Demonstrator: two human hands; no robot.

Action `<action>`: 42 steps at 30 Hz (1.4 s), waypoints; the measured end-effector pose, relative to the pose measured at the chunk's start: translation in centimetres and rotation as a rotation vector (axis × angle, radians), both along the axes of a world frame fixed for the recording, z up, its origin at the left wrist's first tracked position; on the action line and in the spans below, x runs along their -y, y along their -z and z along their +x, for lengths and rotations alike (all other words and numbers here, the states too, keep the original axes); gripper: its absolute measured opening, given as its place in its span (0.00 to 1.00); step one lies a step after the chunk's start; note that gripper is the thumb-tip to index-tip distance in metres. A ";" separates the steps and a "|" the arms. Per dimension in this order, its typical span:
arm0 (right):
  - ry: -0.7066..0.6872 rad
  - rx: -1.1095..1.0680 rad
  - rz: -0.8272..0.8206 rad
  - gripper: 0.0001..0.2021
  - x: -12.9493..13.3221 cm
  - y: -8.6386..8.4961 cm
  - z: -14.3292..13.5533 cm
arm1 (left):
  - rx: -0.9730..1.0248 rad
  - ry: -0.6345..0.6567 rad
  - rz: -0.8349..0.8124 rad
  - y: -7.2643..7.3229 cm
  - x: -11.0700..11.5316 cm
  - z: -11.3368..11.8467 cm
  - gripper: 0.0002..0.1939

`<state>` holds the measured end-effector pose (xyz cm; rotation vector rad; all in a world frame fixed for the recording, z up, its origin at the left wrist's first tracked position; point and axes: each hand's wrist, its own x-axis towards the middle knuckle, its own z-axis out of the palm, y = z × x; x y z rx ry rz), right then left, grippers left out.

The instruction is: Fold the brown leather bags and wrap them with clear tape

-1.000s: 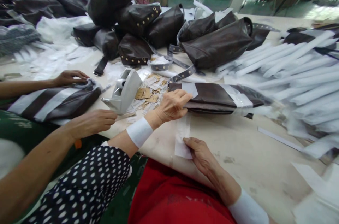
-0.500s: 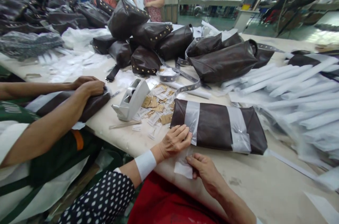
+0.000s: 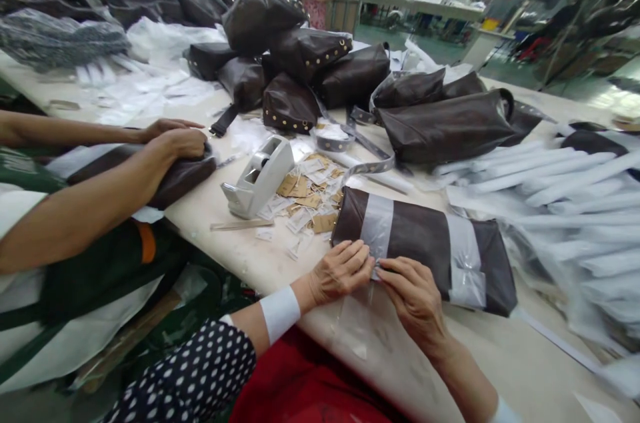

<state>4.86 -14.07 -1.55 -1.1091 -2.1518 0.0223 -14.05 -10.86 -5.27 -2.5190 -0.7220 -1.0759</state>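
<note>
A dark brown leather bag (image 3: 423, 236) lies flat on the table in front of me, with two pale wrapping strips around it. My left hand (image 3: 344, 271) is at its near left edge, fingers closed on the near end of the left strip (image 3: 379, 223). Right beside it, my right hand (image 3: 415, 296) pinches the same strip end, fingertips almost touching the left ones. Below the hands a thin translucent sheet (image 3: 356, 323) hangs over the table edge. The right strip (image 3: 466, 253) is wrapped flat with clear tape on its near part.
A grey tape dispenser (image 3: 260, 176) stands left of several brown tags (image 3: 300, 189). Brown studded bags (image 3: 290, 103) are heaped behind. White rolls (image 3: 565, 176) lie at right. At left, a co-worker's hands (image 3: 183, 139) rest on another bag.
My right hand has moved up and left from the loose translucent sheet to the bag's near edge, beside my left hand. The view has shifted slightly.
</note>
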 end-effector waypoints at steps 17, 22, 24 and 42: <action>-0.101 -0.203 -0.299 0.05 0.5 -0.1 1.2 | 0.019 0.109 -0.075 0.3 -0.6 -1.0 0.09; -0.151 -0.178 -0.304 0.05 1.0 -0.2 1.5 | 0.052 0.121 -0.082 0.0 -0.6 -1.1 0.12; -0.166 -0.164 -0.307 0.05 1.1 -0.3 1.5 | 0.034 0.114 -0.087 0.0 -0.6 -1.1 0.12; -0.222 -0.111 -0.246 0.07 2.2 -0.2 0.1 | -0.005 0.114 -0.202 -0.5 -0.4 -1.3 0.14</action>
